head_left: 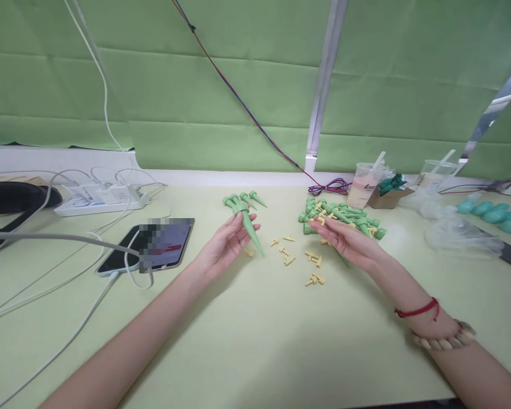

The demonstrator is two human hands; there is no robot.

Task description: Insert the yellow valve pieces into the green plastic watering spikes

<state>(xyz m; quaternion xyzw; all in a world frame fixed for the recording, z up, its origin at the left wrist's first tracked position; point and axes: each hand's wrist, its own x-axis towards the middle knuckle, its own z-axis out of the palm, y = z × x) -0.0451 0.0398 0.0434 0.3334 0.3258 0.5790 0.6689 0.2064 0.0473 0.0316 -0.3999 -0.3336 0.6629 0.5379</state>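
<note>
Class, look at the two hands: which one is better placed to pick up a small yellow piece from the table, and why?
Probably the right hand: it looks free and rests beside the yellow pieces, while the left hand holds a green spike.

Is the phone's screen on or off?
On: the phone lies flat on the table with its screen lit, a cable plugged in.
</note>
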